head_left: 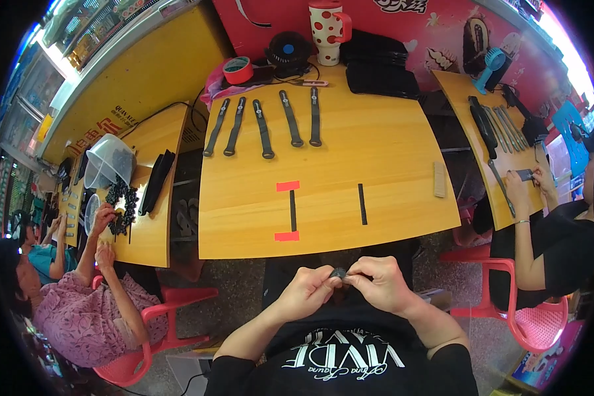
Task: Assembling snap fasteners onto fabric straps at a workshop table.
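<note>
Close to my body, just off the table's near edge, my left hand (306, 290) and my right hand (379, 284) meet at the fingertips. Both are closed in a pinch on a small dark piece (338, 272), mostly hidden by the fingers, so its kind is unclear. On the wooden table (244, 218) ahead lies a short black strip (293, 211) between two pieces of red tape (288, 186). Another black strip (362, 204) lies to its right. Farther back, several dark straps (262, 129) with looped ends are laid out side by side.
At the table's back are a roll of red tape (237, 70), a small black fan (288, 53), a dotted tumbler (325, 33) and stacked black pouches (383, 76). A beige block (439, 179) lies at the right edge. People work at tables on both sides.
</note>
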### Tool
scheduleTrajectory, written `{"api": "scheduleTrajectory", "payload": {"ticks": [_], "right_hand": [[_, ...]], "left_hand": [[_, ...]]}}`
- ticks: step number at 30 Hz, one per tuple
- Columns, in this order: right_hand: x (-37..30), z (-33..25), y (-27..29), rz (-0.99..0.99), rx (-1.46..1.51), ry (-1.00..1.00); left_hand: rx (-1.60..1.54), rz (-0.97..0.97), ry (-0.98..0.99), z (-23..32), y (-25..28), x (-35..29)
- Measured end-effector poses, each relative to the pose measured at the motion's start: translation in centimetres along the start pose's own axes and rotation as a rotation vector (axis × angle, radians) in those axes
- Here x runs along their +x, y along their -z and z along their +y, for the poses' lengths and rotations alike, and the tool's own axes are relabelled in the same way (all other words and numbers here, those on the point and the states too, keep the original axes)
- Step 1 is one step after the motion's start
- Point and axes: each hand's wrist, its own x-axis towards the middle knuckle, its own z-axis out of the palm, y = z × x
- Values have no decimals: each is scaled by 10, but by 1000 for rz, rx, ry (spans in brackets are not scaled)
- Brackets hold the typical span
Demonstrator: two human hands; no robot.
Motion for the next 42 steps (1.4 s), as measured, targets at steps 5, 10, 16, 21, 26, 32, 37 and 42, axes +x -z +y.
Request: {"api": "scheduleTrajectory", "payload": {"ticks": [5, 10, 16, 21, 26, 32, 37, 42], "right_hand": [[-3, -6, -18, 173, 531, -432], [-1, -16, -26, 220, 542, -410], [1, -22, -46, 401, 838, -341], [2, -13, -55, 576, 801, -333], [-1, 4, -34, 529, 272, 4], [30, -27, 26, 582, -98, 18], [12, -14, 7, 346, -155, -19], [2, -15, -12, 307, -264, -16]], "left_hand": [[21, 111, -19, -6, -6, 3], [26, 262, -97, -10, -24, -1], [-20, 495, -210, -5, -44, 6], [-132, 567, -185, 0, -47, 10], [9, 280, -93, 1, -38, 12], [-333, 189, 255, -26, -29, -4], [-505, 134, 225, -16, -22, 5], [-536, 132, 152, -11, -23, 3]]}}
